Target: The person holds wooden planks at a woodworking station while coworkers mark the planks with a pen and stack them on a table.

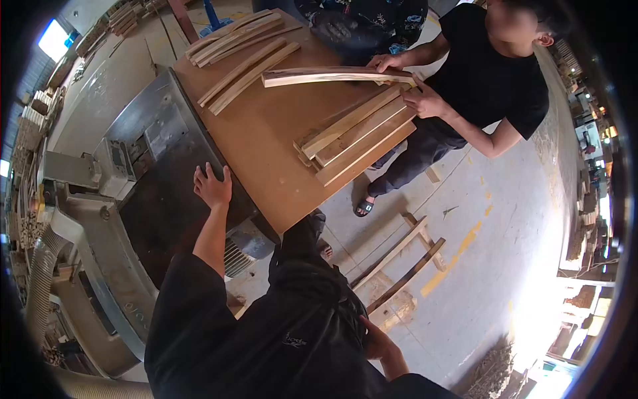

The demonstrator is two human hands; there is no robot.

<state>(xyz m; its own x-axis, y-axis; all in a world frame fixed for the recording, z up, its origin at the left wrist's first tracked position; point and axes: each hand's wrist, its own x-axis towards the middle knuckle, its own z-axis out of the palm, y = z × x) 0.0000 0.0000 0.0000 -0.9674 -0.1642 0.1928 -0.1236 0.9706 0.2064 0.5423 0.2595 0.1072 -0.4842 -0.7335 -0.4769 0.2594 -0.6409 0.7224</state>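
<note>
My left hand (pixel 213 187) lies with its fingers spread on the dark metal bed of a woodworking machine (pixel 166 193), beside the edge of a brown board tabletop (pixel 266 156). It holds nothing. Down at my right side, my right hand (pixel 379 340) rests against my black clothing, its fingers mostly hidden. Across the tabletop, a co-worker in a black T-shirt (pixel 495 73) grips a long wooden strip (pixel 325 76) with both hands. Below that strip, several wooden strips (pixel 362 136) lie side by side at the tabletop's right edge.
More curved wooden strips (pixel 242 36) lie on the tabletop's far left. Another person in dark patterned clothing (pixel 365 26) stands at the far edge. A low wooden frame (pixel 399 263) stands on the concrete floor to the right. A ribbed hose (pixel 41 266) runs beside the machine.
</note>
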